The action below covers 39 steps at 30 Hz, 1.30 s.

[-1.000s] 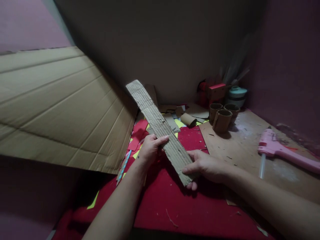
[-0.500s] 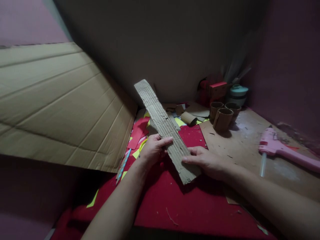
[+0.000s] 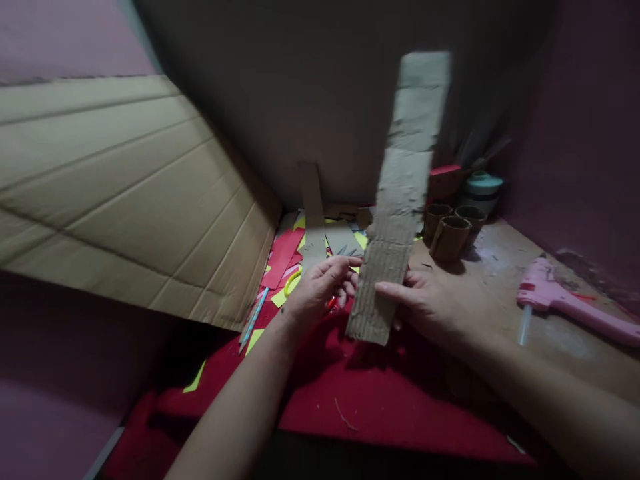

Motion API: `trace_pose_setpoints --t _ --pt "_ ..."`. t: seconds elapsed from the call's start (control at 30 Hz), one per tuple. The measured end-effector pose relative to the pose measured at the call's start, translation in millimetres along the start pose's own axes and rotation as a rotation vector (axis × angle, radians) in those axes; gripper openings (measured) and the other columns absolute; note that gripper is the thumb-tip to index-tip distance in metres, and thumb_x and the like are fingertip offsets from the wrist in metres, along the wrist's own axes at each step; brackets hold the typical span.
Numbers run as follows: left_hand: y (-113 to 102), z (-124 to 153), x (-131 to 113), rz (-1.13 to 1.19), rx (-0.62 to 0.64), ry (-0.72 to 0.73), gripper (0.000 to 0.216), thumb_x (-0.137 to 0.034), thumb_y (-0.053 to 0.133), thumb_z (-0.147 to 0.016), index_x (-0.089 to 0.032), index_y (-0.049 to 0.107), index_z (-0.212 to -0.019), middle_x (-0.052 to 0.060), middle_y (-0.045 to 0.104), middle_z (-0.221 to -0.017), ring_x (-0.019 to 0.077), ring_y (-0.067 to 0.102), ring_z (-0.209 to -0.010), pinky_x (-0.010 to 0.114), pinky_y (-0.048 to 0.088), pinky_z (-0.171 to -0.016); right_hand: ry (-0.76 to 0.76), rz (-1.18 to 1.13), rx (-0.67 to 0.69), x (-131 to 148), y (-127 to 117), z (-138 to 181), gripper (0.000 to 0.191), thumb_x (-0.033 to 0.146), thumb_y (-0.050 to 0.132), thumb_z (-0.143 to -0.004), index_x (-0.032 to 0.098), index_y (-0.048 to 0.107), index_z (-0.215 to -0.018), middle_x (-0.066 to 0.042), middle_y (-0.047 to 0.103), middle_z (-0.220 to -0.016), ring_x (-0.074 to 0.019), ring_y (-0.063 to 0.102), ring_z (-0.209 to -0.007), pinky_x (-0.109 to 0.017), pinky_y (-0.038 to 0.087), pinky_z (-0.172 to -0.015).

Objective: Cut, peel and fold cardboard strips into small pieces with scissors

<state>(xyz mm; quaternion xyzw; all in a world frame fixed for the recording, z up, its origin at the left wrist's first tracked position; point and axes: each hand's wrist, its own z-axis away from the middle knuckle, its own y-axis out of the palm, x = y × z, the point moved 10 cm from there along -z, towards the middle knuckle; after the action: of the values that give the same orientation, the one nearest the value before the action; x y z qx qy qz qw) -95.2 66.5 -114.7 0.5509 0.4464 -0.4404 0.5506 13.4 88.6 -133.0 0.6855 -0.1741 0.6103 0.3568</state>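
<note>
The left hand (image 3: 317, 290) and forearm are bare; the right hand (image 3: 431, 305) and forearm likewise, uncovered to the frame's edge.

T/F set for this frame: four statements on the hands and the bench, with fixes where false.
1. The right hand grips the cardboard strip near its lower end. True.
2. The strip lies flat on the red sheet. False: it is held nearly upright.
3. The left hand holds the pink glue gun. False: the gun lies on the table at right, untouched.
4. Three cardboard tubes stand on the table right of the strip. True.
</note>
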Motion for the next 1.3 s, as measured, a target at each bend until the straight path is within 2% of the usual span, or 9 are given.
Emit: trace_pose_setpoints --t 0.3,0.53,0.67,0.77,0.83,0.97,1.03,1.17,1.3 --pt "-7 38 8 -0.053 -0.089 -0.039 0.027 -0.031 0.076 -0.070 -0.012 0.071 -0.088 0.006 0.066 -0.071 0.0129 0.059 -0.062 0.022 0.043 -0.055 -0.308 0.088 -0.301 63 -10 17 0.009 0.028 0.070 -0.073 0.022 0.066 -0.067 -0.003 0.065 -0.068 -0.0200 0.060 -0.062 -0.033 0.052 -0.055" --pt "11 40 15 0.176 -0.163 0.041 0.031 -0.035 0.070 -0.077 -0.011 0.069 -0.096 0.008 0.070 -0.072 0.0128 0.060 -0.058 0.021 0.042 -0.050 -0.147 0.040 -0.215 36 8 15 0.013 0.036 0.067 -0.078 0.023 0.068 -0.074 -0.004 0.067 -0.080 -0.0214 0.062 -0.074 -0.035 0.054 -0.070" --pt "-4 42 17 0.223 -0.264 0.080 0.030 -0.034 0.073 -0.073 -0.012 0.067 -0.092 0.004 0.068 -0.071 0.0078 0.053 -0.049 0.019 0.040 -0.046 0.021 0.046 -0.175 6 12 26 0.020 0.043 0.063 -0.080 0.024 0.068 -0.076 -0.006 0.066 -0.076 -0.0203 0.061 -0.063 -0.032 0.051 -0.052" --pt "-12 44 19 0.218 -0.279 0.066 0.027 -0.033 0.073 -0.072 -0.013 0.067 -0.088 0.001 0.065 -0.065 0.0069 0.052 -0.049 0.018 0.040 -0.047 0.280 0.330 0.161 -15 51 51 0.024 0.042 0.058 -0.083 0.023 0.063 -0.070 -0.004 0.063 -0.063 -0.0183 0.059 -0.051 -0.029 0.047 -0.043" --pt "-11 44 20 0.201 -0.250 0.043 0.027 -0.033 0.074 -0.071 -0.012 0.067 -0.086 0.001 0.063 -0.064 0.0066 0.051 -0.048 0.018 0.039 -0.048 -0.064 0.656 0.246 29 73 60 0.019 0.032 0.054 -0.086 0.022 0.064 -0.073 -0.004 0.065 -0.065 -0.0177 0.061 -0.058 -0.029 0.050 -0.051" --pt "1 42 28 0.140 -0.138 -0.032 0.031 -0.038 0.075 -0.068 -0.011 0.065 -0.080 0.003 0.062 -0.065 0.0076 0.052 -0.049 0.020 0.040 -0.048 -0.909 1.203 0.022 125 97 77 0.023 0.019 0.052 -0.084 0.018 0.066 -0.103 -0.013 0.068 -0.107 -0.0287 0.059 -0.105 -0.042 0.045 -0.088" --pt "6 42 32 0.086 -0.105 -0.066 0.033 -0.041 0.074 -0.068 -0.012 0.063 -0.081 0.002 0.061 -0.065 0.0077 0.052 -0.048 0.020 0.040 -0.046 -0.772 1.499 -0.060 122 83 47 0.028 0.027 0.061 -0.079 0.015 0.066 -0.104 -0.017 0.068 -0.103 -0.0357 0.058 -0.105 -0.047 0.043 -0.085" --pt "6 48 33 -0.103 -0.065 -0.125 0.034 -0.043 0.069 -0.069 -0.013 0.062 -0.084 0.002 0.060 -0.064 0.0094 0.053 -0.046 0.021 0.041 -0.043 -0.198 1.627 0.254 63 46 -3 0.014 0.031 0.062 -0.078 0.020 0.068 -0.085 -0.006 0.066 -0.070 -0.0196 0.061 -0.066 -0.027 0.040 -0.060" --pt "-45 51 6 -0.534 -0.273 -0.082 0.028 -0.037 0.055 -0.083 -0.017 0.059 -0.101 0.005 0.067 -0.078 0.0151 0.063 -0.064 0.024 0.046 -0.053 -0.129 1.599 0.223 56 30 -14 0.011 0.025 0.058 -0.079 0.019 0.066 -0.074 -0.005 0.063 -0.068 -0.0166 0.056 -0.063 -0.025 0.034 -0.057"
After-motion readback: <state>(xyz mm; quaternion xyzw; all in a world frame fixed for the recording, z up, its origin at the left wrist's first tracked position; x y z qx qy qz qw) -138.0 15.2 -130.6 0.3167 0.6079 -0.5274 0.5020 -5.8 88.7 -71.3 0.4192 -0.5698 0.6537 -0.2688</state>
